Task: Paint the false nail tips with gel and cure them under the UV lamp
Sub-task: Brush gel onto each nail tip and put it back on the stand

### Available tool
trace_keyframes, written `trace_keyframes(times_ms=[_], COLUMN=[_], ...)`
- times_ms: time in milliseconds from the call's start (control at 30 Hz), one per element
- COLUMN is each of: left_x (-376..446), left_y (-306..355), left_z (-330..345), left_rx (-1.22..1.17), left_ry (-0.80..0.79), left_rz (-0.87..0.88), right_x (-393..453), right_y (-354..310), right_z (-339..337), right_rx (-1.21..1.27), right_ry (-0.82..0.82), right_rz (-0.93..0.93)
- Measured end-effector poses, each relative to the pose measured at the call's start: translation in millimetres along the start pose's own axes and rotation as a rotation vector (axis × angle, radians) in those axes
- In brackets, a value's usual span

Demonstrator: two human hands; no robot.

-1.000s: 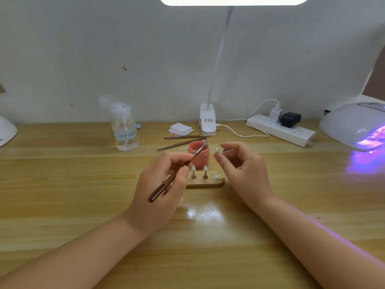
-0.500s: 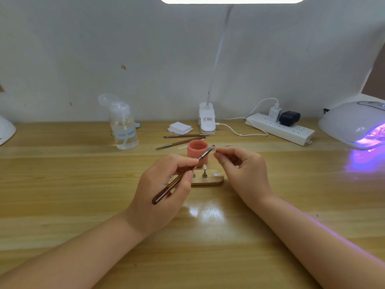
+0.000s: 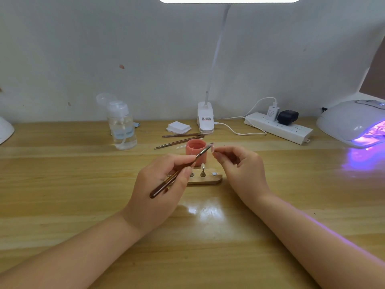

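From the head view, the left hand (image 3: 160, 184) grips a brown-handled gel brush (image 3: 179, 174) like a pen, its bristle end meeting a false nail tip (image 3: 212, 147) that the right hand (image 3: 243, 170) pinches between thumb and forefinger above the open pink gel pot (image 3: 195, 150). The step in hand looks like laying gel on this tip. To do it well, the pinch should stay on the tip's edge or stem so fingers keep off wet gel, and the strokes should be thin and even, with the wrists braced on the worktop (image 3: 62, 184).

Just behind the hands, a wooden holder (image 3: 208, 180) carries small stands, one with another tip (image 3: 203, 166) upright. Knocking it or the pot is the nearest risk. Two spare brushes (image 3: 181, 138), a clear pump bottle (image 3: 123, 130), white wipes (image 3: 178, 128), a clip lamp (image 3: 205, 119) and a power strip (image 3: 279, 128) lie further back. The UV lamp (image 3: 354, 122) glows violet at far right, well apart.
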State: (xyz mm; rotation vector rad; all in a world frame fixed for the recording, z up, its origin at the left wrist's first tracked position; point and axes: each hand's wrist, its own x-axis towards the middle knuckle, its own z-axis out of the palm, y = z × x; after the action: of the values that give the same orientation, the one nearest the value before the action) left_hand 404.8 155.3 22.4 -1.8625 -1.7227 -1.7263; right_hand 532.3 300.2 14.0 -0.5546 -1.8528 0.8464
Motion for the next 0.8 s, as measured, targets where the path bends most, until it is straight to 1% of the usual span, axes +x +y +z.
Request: trace_keyframes(times_ms=[133,233,367,467,600,800], left_x=[-1.5,-2.6,-0.7,-1.2,-3.3,-0.8], left_y=[-1.6,-1.5,0.6,-0.1,-0.4,1.2], left_z=[-1.4,-2.0,0.0,-0.1,-2.1,-0.2], left_rx=[-0.033,-0.082,-0.052,-0.042,-0.102,-0.039], left_ry=[-0.02,0.007,0.036,0.016,0.011,0.005], left_rz=[-0.003,-0.04,-0.022,-0.009,-0.046,-0.02], right_x=[0.5,0.8,-0.1,0.1,1.0,0.6], right_y=[1.6,2.6,3.1,3.9,6.8,5.0], right_z=[0.5,0.8,1.9,2.1,2.2,2.0], right_rx=[0.005,0.026,-0.003,-0.041,-0.022,-0.04], right_ry=[0.007,-0.002,-0.014,-0.015,-0.007,-0.021], right_rz=[0.015,0.025,-0.007,-0.03,-0.007,-0.022])
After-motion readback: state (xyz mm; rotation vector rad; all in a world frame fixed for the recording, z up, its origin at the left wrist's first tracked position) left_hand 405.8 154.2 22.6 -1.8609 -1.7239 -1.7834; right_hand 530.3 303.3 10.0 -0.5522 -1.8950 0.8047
